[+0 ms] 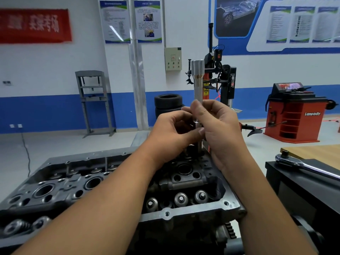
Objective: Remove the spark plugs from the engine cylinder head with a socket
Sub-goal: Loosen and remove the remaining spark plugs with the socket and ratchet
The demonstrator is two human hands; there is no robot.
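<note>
Head view: long steel socket upright (rust-spotted), both hands pinching.

Both bare forearms reached forward, converging. The left hand curled its fingers in a pinch; the right hand stood upright, fingers wrapped closed.

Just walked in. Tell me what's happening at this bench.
A person is working over an engine cylinder head. Both hands hold a long socket upright above its far end: the right hand is wrapped round the lower shaft, and the left hand pinches something at the socket's bottom end, though what it is stays hidden behind the fingers. A ratchet wrench lies unused on the black stand to the right.
</note>
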